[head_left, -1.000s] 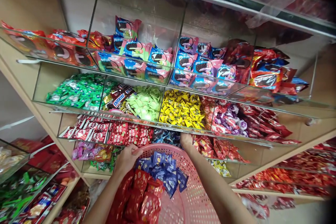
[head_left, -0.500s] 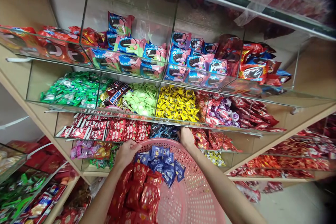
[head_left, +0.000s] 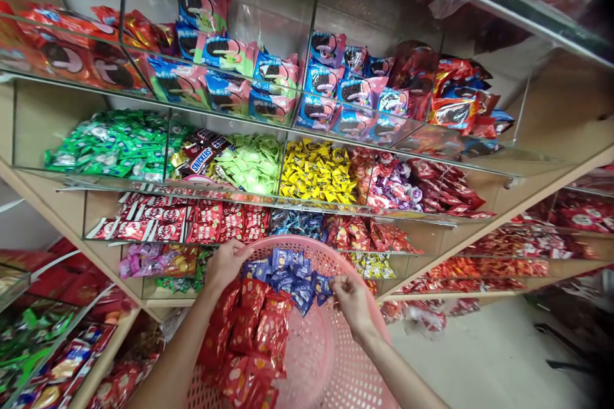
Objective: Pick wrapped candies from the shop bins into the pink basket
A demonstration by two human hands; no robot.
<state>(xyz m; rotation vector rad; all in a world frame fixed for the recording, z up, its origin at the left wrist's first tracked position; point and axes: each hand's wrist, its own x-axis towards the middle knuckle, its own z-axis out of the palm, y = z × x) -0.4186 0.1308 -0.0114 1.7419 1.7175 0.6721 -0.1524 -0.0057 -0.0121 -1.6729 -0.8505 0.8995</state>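
A pink perforated basket (head_left: 355, 358) hangs in front of the shelves. My left hand (head_left: 229, 263) is closed on its upper left rim. Inside, several red packets (head_left: 254, 345) fill the left side, and several small blue-purple packets (head_left: 292, 278) lie at the top. Over the basket's upper right part, my right hand (head_left: 350, 297) pinches at the rightmost blue-purple packet (head_left: 322, 287), its fingertips touching the edge.
Glass-fronted shelves hold blue cookie packs (head_left: 319, 80), green sweets (head_left: 119, 144), yellow sweets (head_left: 319, 172) and red packets (head_left: 206, 222). More candy bins stand at the lower left (head_left: 38, 345). Pale floor (head_left: 470, 358) shows at the lower right.
My right hand has come back from the shelf beyond the basket's far rim to the blue-purple packets inside. The left hand stays on the rim. The view has shifted slightly.
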